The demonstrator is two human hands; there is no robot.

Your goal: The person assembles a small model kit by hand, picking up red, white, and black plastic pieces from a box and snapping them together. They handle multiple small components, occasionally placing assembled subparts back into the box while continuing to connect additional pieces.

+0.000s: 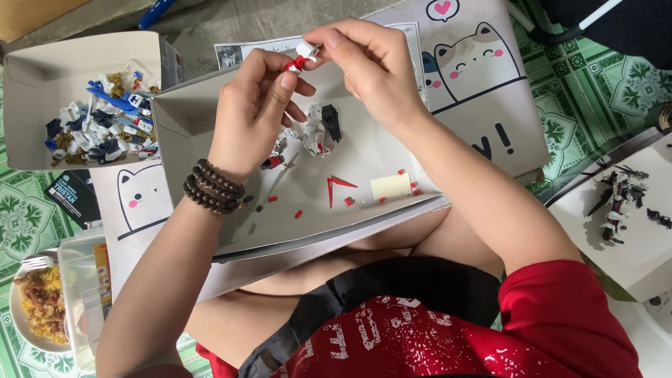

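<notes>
Tray floor point(210, 119) bare at 9 o'clock; red pieces point(341, 185) and cream tile point(390, 186) obstruct 5 o'clock; parts box point(42, 84) blocks far 9 o'clock

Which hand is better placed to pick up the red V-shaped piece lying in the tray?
Probably the right hand: the red V-shaped piece lies below it in the tray. The left hand is farther away, though both pinch the small red-and-white part.

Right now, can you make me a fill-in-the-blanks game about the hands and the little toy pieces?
1. The left hand and right hand pinch a small piece that is white and ____.
2. Brown ____ circle the left wrist.
3. The box of blue and white parts sits on the ____ side of the picture.
4. The plate of food holds a ____.

Missing words: red; beads; left; fork
</notes>
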